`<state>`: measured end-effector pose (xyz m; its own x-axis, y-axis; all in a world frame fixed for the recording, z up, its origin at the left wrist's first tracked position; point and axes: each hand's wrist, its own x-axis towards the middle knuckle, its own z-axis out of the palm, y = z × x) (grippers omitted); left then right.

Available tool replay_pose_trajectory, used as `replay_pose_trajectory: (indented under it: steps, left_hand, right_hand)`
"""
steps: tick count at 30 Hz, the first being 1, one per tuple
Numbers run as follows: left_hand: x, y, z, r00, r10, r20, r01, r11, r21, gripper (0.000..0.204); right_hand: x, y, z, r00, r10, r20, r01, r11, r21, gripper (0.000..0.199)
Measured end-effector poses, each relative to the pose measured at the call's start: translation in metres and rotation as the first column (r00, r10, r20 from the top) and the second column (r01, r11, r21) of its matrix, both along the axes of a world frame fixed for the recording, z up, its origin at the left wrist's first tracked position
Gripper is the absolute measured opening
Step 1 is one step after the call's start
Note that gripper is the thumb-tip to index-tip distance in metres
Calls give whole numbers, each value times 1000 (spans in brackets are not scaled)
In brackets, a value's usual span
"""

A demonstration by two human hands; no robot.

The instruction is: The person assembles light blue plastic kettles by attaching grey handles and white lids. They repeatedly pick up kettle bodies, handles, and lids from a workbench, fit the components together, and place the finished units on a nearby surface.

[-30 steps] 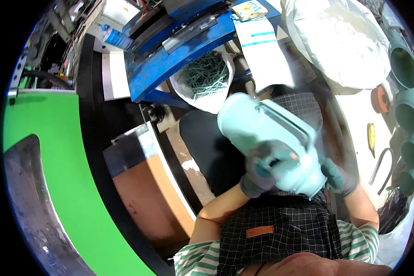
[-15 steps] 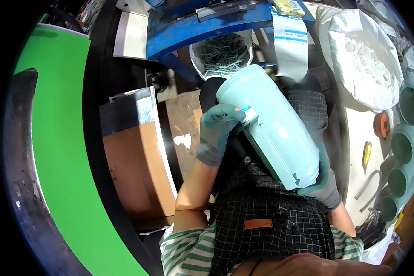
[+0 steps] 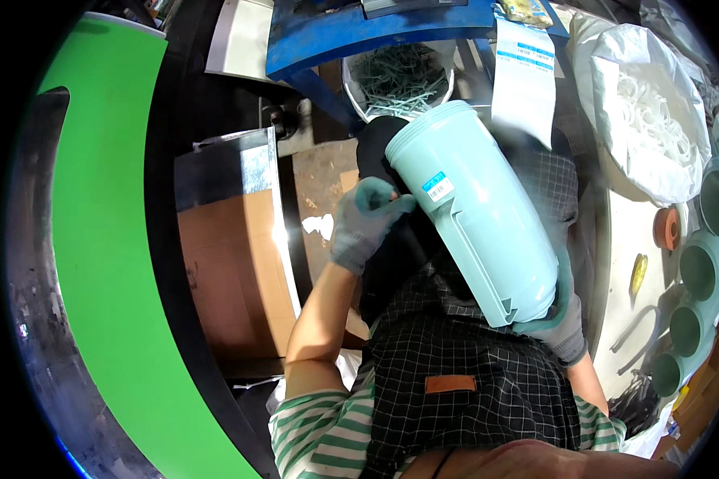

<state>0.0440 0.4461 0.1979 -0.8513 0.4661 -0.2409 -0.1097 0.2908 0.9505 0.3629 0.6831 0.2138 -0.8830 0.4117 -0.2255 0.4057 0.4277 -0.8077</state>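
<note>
Cylinder (image 3: pixel 487 209) in right hand (image 3: pixel 561 311)

We look steeply down from head height through one wide fisheye, close above the checked apron (image 3: pixel 471 355) at five o'clock, facing the blue bench (image 3: pixel 319 41) at twelve; the green panel (image 3: pixel 104 223) bows at nine.

Green-striped sleeves (image 3: pixel 319 429) flank a black checked apron (image 3: pixel 511 363).
</note>
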Motion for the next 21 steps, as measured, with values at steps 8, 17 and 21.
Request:
replay_pose_trajectory:
  steps: [8,17,21]
  left_hand:
    - [2,39,-12,863,48,-503,-46,999,15,87]
    - [-2,78,-31,676,174,-716,-150,984,98,45]
    - [-31,120,-6,769,103,-631,71,967,244,36]
  right_hand:
    - [1,7,-4,998,51,-29,-50,998,46,156]
    - [7,5,35,995,35,-91,-11,969,248,138]
    - [19,2,15,994,-65,-89,89,950,300,134]
